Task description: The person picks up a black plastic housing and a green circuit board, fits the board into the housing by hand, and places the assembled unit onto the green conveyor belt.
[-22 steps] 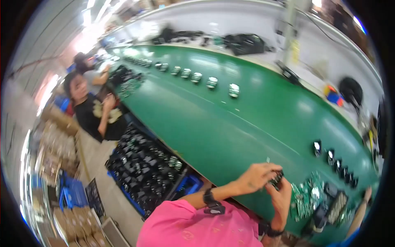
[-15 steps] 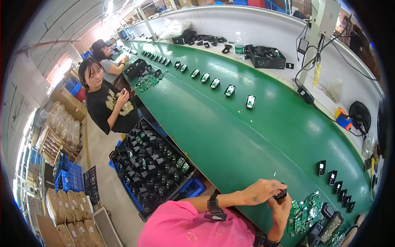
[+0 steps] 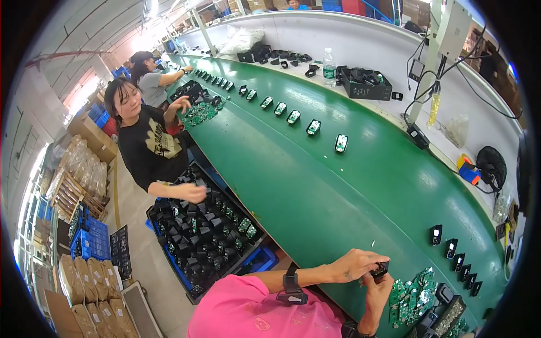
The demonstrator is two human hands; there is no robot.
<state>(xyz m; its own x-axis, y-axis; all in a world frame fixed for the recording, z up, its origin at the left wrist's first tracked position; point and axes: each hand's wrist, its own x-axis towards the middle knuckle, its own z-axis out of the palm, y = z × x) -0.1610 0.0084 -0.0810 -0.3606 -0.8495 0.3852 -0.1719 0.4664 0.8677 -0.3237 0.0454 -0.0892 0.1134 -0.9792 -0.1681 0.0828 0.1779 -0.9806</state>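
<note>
My left hand (image 3: 360, 263) and my right hand (image 3: 378, 293) meet at the near edge of the green conveyor belt (image 3: 315, 191). Both pinch one small black part (image 3: 380, 271) between their fingertips. A dark band sits on my left wrist. A pile of green circuit boards (image 3: 414, 293) lies just right of my hands. Beyond it, a short row of small black housings (image 3: 457, 260) stands on the belt.
A black crate (image 3: 208, 234) full of black and green parts sits on the floor to my left. A co-worker in a black shirt (image 3: 147, 146) reaches a hand into it. A line of small units (image 3: 293, 116) runs along the belt. A second co-worker (image 3: 147, 79) works farther off.
The view has swung, bringing the co-workers and the far belt closer to centre. My hands stay together on the small black part. The co-worker in black now reaches down into the crate.
</note>
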